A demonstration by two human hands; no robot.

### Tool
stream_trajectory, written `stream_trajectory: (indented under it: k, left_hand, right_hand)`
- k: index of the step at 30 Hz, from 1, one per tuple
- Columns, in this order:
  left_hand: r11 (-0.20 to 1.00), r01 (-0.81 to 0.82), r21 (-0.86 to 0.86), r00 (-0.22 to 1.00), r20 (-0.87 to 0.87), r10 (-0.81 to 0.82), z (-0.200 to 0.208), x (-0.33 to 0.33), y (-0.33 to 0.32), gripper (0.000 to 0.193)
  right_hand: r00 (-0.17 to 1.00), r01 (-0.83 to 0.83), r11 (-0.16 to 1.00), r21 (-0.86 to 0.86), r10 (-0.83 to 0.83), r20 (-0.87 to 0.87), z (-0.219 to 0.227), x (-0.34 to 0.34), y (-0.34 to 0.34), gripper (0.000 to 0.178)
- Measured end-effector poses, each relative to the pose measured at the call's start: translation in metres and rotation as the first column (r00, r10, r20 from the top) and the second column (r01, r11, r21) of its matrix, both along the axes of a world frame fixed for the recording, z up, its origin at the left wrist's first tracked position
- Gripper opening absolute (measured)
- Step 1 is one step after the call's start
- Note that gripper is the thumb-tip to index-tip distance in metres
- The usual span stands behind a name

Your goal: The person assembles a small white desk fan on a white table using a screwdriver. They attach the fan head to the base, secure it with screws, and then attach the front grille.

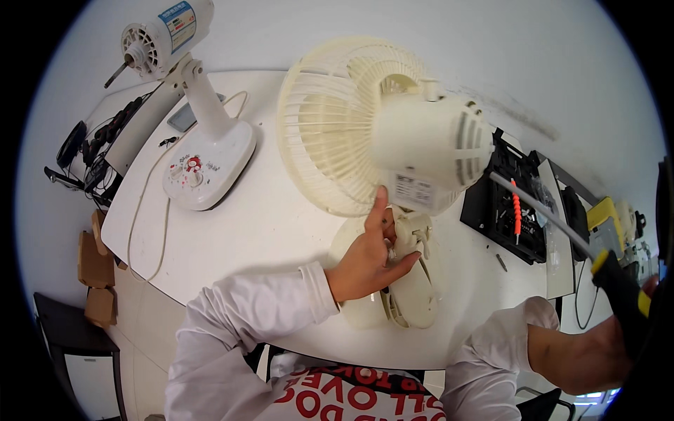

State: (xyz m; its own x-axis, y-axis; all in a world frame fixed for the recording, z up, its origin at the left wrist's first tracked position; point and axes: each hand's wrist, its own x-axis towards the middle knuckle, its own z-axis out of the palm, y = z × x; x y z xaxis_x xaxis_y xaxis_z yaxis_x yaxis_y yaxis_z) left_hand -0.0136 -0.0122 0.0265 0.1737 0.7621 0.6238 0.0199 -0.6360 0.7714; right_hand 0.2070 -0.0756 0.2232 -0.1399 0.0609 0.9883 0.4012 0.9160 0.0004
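A cream electric fan stands on the table, its round guard facing away to the left. My left hand is closed around the fan's neck joint, just below the motor housing. The index finger points up toward the label on the housing. At the right edge, my right hand grips a screwdriver with a black and yellow handle. Its long metal shaft points up and left, and the tip appears beside the back of the motor housing. The dark rim hides most of this hand.
A white fan stand with its bare motor is at the left, its cord trailing over the table edge. A black tool case lies open at the right, near a small bit. Cardboard boxes are on the floor.
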Motion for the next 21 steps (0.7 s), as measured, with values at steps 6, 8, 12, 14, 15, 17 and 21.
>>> stream_trajectory:
  k: [6, 8, 12, 14, 15, 17, 21]
  left_hand:
    - [0.991, 0.009, -0.134, 0.993, -0.119, -0.025, 0.01, -0.006, -0.005, 0.075]
    - [0.994, 0.001, -0.112, 0.995, -0.096, -0.012, 0.01, -0.006, -0.005, 0.074]
    - [0.997, -0.06, -0.056, 0.99, -0.13, 0.052, 0.008, -0.007, -0.005, 0.078]
    - [0.993, -0.057, -0.104, 0.99, -0.135, 0.043, 0.008, -0.007, -0.006, 0.082]
    - [0.986, -0.031, -0.162, 0.993, -0.116, 0.012, 0.008, -0.008, -0.007, 0.084]
    - [0.979, 0.004, -0.204, 0.998, -0.062, -0.017, 0.008, -0.008, -0.008, 0.088]
    - [0.986, 0.064, -0.155, 0.997, 0.049, -0.057, 0.01, -0.012, -0.009, 0.092]
  right_hand:
    - [0.943, 0.242, 0.963, -0.123, -0.263, -0.205, -0.021, -0.009, 0.028, 0.055]
    - [0.935, 0.227, 0.961, -0.155, -0.26, -0.24, -0.024, -0.003, 0.033, 0.056]
    - [0.879, 0.283, 0.944, -0.171, -0.327, -0.347, -0.018, -0.005, 0.032, 0.049]
    - [0.855, 0.256, 0.955, -0.147, -0.295, -0.427, -0.019, -0.002, 0.031, 0.04]
    - [0.854, 0.242, 0.962, -0.128, -0.273, -0.443, -0.019, 0.002, 0.03, 0.037]
    - [0.847, 0.214, 0.972, -0.102, -0.237, -0.475, -0.016, 0.008, 0.03, 0.033]
    - [0.864, 0.003, 1.0, 0.021, 0.008, -0.503, -0.004, 0.007, 0.031, 0.033]
